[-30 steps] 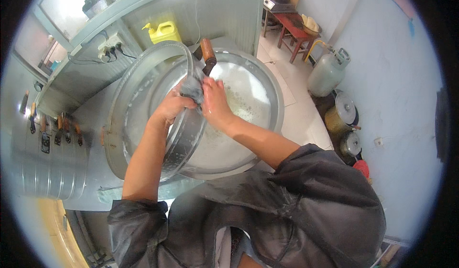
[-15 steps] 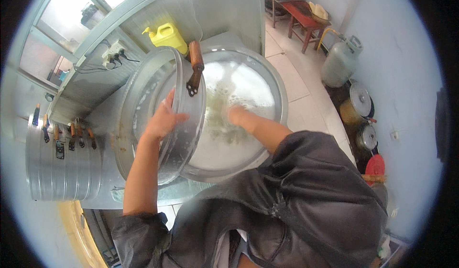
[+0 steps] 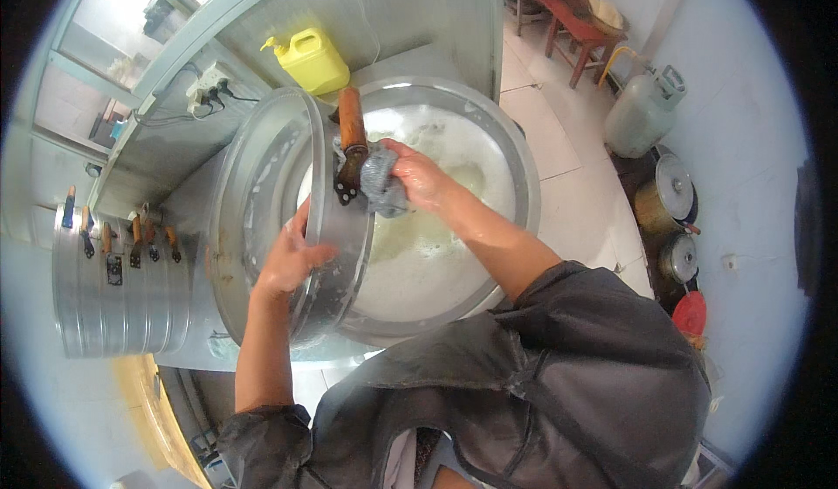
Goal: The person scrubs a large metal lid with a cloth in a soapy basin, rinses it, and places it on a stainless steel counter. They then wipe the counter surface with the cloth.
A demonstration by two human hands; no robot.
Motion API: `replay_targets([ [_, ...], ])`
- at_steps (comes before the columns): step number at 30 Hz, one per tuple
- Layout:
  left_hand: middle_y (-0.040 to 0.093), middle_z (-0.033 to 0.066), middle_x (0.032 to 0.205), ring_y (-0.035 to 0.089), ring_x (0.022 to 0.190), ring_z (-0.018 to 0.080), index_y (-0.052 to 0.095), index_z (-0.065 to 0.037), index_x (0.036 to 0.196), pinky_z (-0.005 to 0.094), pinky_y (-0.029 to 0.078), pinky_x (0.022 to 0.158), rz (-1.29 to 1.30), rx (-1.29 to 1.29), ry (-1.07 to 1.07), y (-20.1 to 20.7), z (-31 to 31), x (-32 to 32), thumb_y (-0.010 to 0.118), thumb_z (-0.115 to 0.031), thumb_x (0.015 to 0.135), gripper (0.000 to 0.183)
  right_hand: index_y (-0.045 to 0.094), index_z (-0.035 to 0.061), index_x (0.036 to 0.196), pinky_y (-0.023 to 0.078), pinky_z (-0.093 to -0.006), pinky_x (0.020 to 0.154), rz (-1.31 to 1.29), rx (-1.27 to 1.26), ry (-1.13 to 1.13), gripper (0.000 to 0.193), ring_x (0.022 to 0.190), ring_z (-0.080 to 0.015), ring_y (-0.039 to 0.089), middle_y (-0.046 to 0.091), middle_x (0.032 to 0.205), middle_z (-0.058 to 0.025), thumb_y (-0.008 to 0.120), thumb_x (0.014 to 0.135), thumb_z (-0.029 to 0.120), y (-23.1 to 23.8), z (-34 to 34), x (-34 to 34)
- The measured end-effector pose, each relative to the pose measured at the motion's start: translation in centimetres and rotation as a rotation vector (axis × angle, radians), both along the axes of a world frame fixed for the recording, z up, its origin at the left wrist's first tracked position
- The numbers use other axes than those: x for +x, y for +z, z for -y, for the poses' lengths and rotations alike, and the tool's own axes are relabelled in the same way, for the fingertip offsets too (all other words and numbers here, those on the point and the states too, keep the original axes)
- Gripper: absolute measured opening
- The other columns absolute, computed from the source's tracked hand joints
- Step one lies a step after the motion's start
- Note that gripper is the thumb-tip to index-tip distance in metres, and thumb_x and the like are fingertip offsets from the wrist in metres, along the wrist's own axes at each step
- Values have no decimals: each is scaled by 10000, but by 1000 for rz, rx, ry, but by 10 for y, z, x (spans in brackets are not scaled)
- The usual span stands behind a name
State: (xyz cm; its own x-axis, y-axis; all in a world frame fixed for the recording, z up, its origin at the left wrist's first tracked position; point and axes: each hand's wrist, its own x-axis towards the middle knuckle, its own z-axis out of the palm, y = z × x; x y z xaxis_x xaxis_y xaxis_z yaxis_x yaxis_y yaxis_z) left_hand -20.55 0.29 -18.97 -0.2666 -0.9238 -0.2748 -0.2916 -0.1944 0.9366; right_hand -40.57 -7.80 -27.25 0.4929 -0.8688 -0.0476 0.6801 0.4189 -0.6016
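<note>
A large metal steamer ring (image 3: 345, 258) stands tilted on its edge, partly inside a wide metal basin (image 3: 526, 175) of foamy water. My left hand (image 3: 295, 255) grips the near part of the ring's rim, its thumb over the outer wall. A wooden handle (image 3: 351, 118) on a dark metal bracket sticks up from the ring's side. My right hand (image 3: 419, 175) is closed on a wet grey cloth (image 3: 381, 184), pressed beside the bracket. Part of the cloth shows behind the bracket.
Stacked steamer rings (image 3: 122, 306) with wooden handles stand at the left. Behind the basin is a yellow jug (image 3: 316, 63); a power strip (image 3: 208, 89) with plugs hangs on the panel. A gas cylinder (image 3: 644, 116) and lidded pots (image 3: 674, 188) line the right wall.
My right hand has come up out of the foamy water with the grey cloth and moved left to the handle's bracket. My left hand still holds the ring.
</note>
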Motion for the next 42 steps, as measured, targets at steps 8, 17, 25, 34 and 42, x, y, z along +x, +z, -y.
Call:
replay_targets([
  [8,545,57,1144,497,1051,169,395,21,1311,291,359,944,-29,-60,8,-3,-21,-12,622,26,596,750,476,-9,1115,455,-285,797,-796,-576,-723,266,888,-155,556,570,986,-79,475,850,7,-41,42,48],
  [17,570,67,1112,528,1010,171,449,7,1271,277,396,898,-33,-144,-10,-2,-28,-19,650,-5,566,733,523,-26,1053,506,-337,715,-542,-25,-538,213,808,-228,605,612,902,-138,483,855,40,-34,46,8],
  [25,565,64,1119,526,1021,175,426,8,1307,284,385,913,-48,-82,-47,2,0,-36,589,9,555,770,584,-22,974,518,-373,690,-97,264,-194,193,741,-216,622,633,864,-103,511,876,128,-18,25,4],
  [34,587,89,1077,552,963,175,449,4,1285,301,417,876,99,-191,1,4,81,-49,623,14,624,683,566,-51,1077,459,-386,883,-943,-438,23,389,955,-275,568,552,1110,-198,547,872,279,-39,-48,-19],
  [42,471,117,1317,435,1208,218,335,-6,1378,332,325,1029,184,-140,-315,11,14,23,685,-4,709,755,589,-51,1017,460,-433,870,-1731,-1560,644,268,977,-384,514,523,1107,-176,517,803,93,-97,-59,-15],
])
